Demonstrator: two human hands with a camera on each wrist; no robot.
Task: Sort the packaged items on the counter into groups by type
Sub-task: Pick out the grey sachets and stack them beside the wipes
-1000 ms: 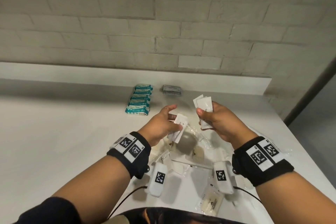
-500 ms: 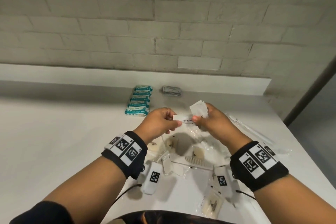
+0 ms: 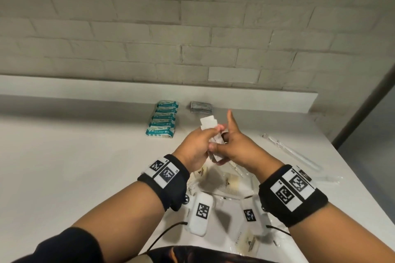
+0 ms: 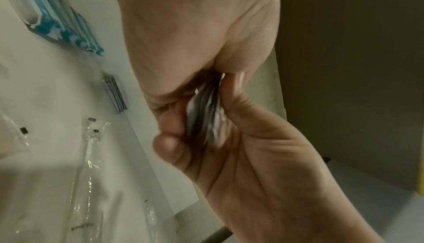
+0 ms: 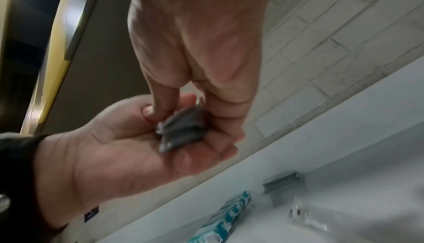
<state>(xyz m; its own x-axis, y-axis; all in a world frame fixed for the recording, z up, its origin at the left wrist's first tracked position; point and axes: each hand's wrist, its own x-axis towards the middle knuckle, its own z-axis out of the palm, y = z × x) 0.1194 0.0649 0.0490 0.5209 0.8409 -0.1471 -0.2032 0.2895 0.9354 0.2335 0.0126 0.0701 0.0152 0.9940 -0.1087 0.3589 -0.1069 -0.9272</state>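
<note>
Both hands meet above the counter (image 3: pixel 85 166) around a small stack of white sachets (image 3: pixel 209 123). My left hand (image 3: pixel 201 143) grips the stack from the left, fingers curled round it. My right hand (image 3: pixel 229 145) pinches it from the right with thumb and fingers, its index finger pointing up. In the left wrist view the sachets (image 4: pixel 204 112) sit edge-on between the two hands. Seen from the right wrist, the sachets (image 5: pixel 183 129) lie on the left hand's fingers with a right finger pressed on them.
A row of teal wipe packs (image 3: pixel 163 118) and a stack of grey sachets (image 3: pixel 201 107) lie at the back of the counter. Clear-wrapped items, one a comb (image 3: pixel 226 188), are scattered under the hands. A long clear-wrapped item (image 3: pixel 292 151) lies to the right near the counter edge.
The hands were apart, each holding white sachets. They have come together, and the left hand's sachet has joined the right hand's stack.
</note>
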